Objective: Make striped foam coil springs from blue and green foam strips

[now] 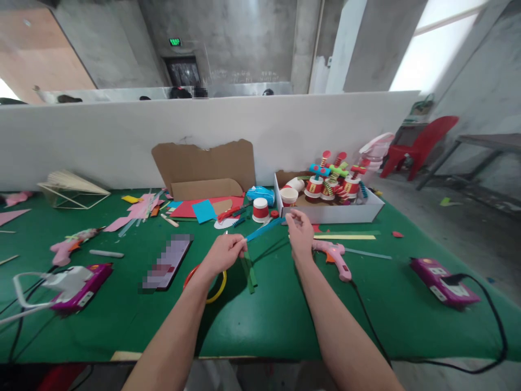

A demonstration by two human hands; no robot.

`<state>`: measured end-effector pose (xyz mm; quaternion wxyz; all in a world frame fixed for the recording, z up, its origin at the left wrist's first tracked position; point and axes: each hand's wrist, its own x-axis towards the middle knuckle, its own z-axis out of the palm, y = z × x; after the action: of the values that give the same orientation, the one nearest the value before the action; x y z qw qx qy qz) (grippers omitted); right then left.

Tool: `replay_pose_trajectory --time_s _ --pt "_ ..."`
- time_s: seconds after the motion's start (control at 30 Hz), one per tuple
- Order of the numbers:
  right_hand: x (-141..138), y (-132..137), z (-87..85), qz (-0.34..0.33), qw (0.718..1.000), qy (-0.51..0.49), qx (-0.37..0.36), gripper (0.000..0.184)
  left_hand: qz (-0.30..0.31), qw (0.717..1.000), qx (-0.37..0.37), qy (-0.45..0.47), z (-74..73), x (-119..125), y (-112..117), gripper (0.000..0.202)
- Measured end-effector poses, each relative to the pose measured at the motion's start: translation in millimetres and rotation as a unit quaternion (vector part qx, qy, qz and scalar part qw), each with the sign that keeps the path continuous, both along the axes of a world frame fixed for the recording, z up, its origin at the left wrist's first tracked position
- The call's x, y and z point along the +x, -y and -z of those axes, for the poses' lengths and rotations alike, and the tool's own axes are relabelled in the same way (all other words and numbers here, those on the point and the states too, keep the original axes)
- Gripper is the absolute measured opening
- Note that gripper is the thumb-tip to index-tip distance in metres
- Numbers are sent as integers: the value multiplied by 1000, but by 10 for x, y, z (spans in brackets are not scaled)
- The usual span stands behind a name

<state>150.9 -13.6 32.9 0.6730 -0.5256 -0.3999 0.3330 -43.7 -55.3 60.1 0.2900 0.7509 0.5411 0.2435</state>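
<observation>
a flat dark slab (166,262) is pixelated beyond telling.

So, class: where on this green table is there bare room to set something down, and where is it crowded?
Bare cloth lies between the pink glue gun beside the right hand and the right power strip, and along the near edge. Crowded: the back, around the cardboard, paper scraps and white box.

The green counter (285,326) carries a white box (337,213) of decorated paper cups (331,184) at rear right. An open cardboard box (203,163) stands against the white partition (122,141). A pink glue gun (334,256) lies right of centre. A left power strip (79,282) and a right power strip (443,282), both purple, lie near the counter ends. A red chair (419,144) stands beyond the right end.
</observation>
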Motion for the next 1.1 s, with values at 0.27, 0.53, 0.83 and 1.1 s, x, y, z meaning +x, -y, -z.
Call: replay_pose_trajectory --time_s 0.27,0.53,0.83,1.1 --pt "-383 306 45 -329 876 292 198 41 -46 930 95 -352 -246 188 170 33" --pt "-323 258 -16 -305 916 236 112 17 -72 938 93 -325 -246 72 251 36" --pt "-295 181 -63 -336 914 -222 -54 32 -130 911 -37 -390 59 -417 669 31" --pt "-232 123 -16 -343 872 -333 -105 13 -194 954 -73 -215 121 -506 625 52"
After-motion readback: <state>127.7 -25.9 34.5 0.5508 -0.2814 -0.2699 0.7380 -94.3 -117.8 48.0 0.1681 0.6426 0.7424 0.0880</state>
